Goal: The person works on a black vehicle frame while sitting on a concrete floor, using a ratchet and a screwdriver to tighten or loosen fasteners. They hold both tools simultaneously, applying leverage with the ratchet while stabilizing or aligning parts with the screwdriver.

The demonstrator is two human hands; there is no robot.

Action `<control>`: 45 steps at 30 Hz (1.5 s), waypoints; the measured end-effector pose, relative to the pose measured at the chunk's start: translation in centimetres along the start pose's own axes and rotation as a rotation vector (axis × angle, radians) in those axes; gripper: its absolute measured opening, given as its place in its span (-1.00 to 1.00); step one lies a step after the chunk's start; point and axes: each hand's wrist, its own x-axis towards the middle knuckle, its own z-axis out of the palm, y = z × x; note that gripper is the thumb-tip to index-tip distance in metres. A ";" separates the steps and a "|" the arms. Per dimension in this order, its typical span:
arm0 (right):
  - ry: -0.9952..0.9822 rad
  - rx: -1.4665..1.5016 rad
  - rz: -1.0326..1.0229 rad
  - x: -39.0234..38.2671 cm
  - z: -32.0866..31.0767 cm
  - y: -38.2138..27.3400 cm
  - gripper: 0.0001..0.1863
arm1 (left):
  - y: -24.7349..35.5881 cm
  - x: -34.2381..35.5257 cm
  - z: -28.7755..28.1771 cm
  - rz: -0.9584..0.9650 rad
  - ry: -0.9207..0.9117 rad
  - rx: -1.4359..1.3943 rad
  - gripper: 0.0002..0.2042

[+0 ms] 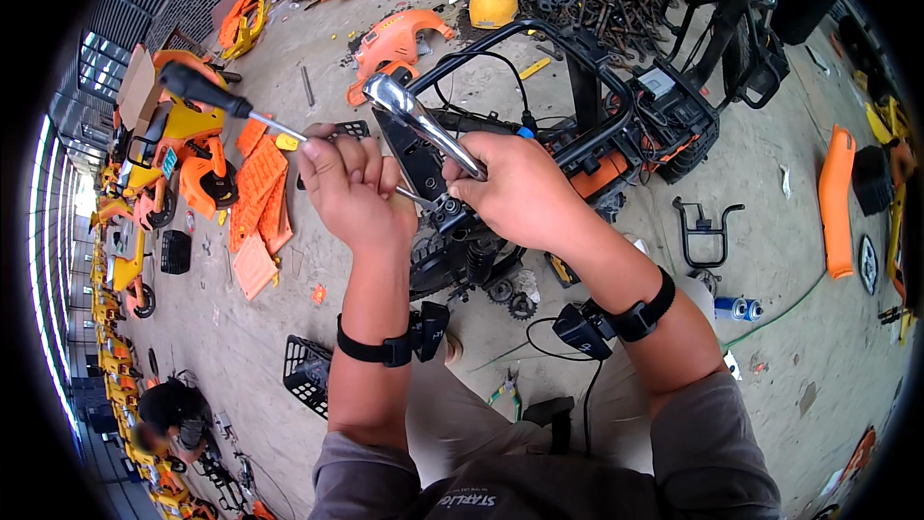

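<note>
The bike (pixel 582 87) is on the concrete floor (pixel 635 414) in front of the person, its near end right under both hands. It looks well stripped: frame tubes, wiring and a wheel lie bare, though an orange piece (pixel 602 178) remains low on it. Loose orange panels (pixel 260 197) lie to the left, and a black rack (pixel 705 228) to the right; whether they belong to this bike, I cannot tell. The right hand (pixel 520 188) is closed around the lower end of a chrome bar (pixel 414 120). The left hand (pixel 351 183) is wrapped around the shaft of a screwdriver (pixel 207 89), whose tip seems to reach the bracket by the bolt (pixel 450 205). That bolt appears in place, so work at this joint looks unfinished; whether it is loose cannot be seen.
</note>
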 end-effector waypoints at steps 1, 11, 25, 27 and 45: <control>-0.003 -0.006 -0.001 -0.1 0.0 0.0 -0.88 | 0.1 -0.3 0.0 0.052 -0.003 0.001 -0.79; 0.029 -0.037 -0.051 -0.2 0.0 0.0 -0.88 | 0.0 -1.4 0.5 0.192 -0.187 0.121 -0.75; 0.019 -0.026 -0.051 -0.2 0.0 0.0 -0.89 | -0.4 0.8 0.2 -0.045 0.030 0.023 -0.81; 0.009 -0.015 -0.025 -0.3 -0.2 -0.2 -0.89 | -0.5 0.7 0.2 -0.053 0.027 0.029 -0.81; 0.040 -0.045 -0.066 -0.3 0.1 0.6 -0.88 | -0.2 -0.6 0.7 0.065 -0.055 0.105 -0.77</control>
